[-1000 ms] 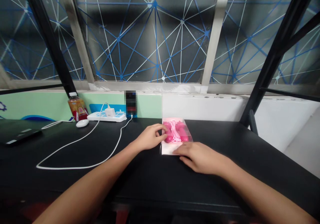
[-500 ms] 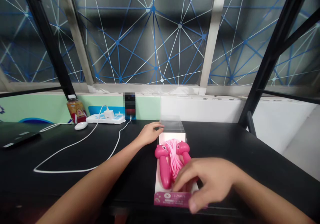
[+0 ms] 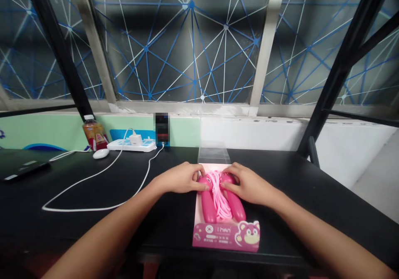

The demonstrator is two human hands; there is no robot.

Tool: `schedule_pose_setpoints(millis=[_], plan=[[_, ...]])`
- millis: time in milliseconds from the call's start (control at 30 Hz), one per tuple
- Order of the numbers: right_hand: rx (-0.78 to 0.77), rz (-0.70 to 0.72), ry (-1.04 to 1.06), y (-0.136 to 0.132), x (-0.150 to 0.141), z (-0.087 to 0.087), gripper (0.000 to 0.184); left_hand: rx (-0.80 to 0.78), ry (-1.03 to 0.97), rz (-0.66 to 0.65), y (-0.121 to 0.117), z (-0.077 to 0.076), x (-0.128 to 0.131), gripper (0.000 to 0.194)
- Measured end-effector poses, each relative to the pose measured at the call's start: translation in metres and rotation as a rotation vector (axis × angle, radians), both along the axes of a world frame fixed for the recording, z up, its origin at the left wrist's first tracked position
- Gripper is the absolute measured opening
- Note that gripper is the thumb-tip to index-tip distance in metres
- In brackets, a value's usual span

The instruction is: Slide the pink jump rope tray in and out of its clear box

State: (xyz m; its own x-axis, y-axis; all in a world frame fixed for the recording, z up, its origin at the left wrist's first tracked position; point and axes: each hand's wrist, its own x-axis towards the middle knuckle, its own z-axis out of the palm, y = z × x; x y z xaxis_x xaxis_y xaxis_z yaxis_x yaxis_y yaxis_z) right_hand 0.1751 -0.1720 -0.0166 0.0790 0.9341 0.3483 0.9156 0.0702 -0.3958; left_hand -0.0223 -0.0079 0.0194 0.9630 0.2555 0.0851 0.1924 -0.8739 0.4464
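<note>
A pink jump rope (image 3: 221, 202) with two dark pink handles lies in an open cardboard tray (image 3: 226, 236), its cord bundled between the handles. The tray's purple front panel has a cartoon bear on it. My left hand (image 3: 182, 177) is closed on the rounded top of the left handle (image 3: 208, 206), thumb on its face. On the other side, my right hand (image 3: 249, 183) pinches the top of the right handle (image 3: 236, 204) between thumb and fingers. Behind the tray a clear plastic cover (image 3: 213, 153) lies on the desk, attached or touching; I cannot tell which.
On the black desk (image 3: 274, 233), a white cable (image 3: 77, 209) loops at left. Farther back are a power strip (image 3: 146, 146), a white mouse (image 3: 101, 154), a drink bottle (image 3: 95, 133) and a blurred upright phone (image 3: 161, 127). A dark flat device (image 3: 26, 170) lies far left.
My right hand has moved from the tray's front to the top of the right handle. My left hand has come from the cover's edge onto the left handle's top.
</note>
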Motion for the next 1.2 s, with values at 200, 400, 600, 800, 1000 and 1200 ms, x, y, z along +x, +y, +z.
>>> schedule_pose_setpoints(millis=[200, 400, 600, 800, 1000, 1200], plan=[[-0.057, 0.024, 0.142, 0.0, 0.004, 0.001, 0.029, -0.053, -0.013, 0.009, 0.01, -0.01, 0.003, 0.029], [-0.032, 0.064, 0.057, -0.002, 0.005, 0.001, 0.034, -0.113, 0.074, -0.018, 0.015, -0.007, 0.001, 0.034], [-0.035, 0.013, -0.006, 0.0, 0.004, 0.0, 0.028, -0.026, 0.011, -0.015, 0.016, -0.008, 0.003, 0.035], [0.023, -0.107, -0.439, -0.005, -0.031, 0.004, 0.034, 0.083, -0.04, 0.031, 0.018, -0.02, 0.007, 0.037], [-0.018, 0.258, -0.576, -0.007, -0.051, -0.002, 0.047, 0.238, -0.081, 0.101, 0.017, -0.025, 0.006, 0.038], [-0.082, 0.288, -0.467, -0.003, -0.037, -0.006, 0.045, 0.321, -0.222, 0.121, 0.019, -0.024, 0.007, 0.032]])
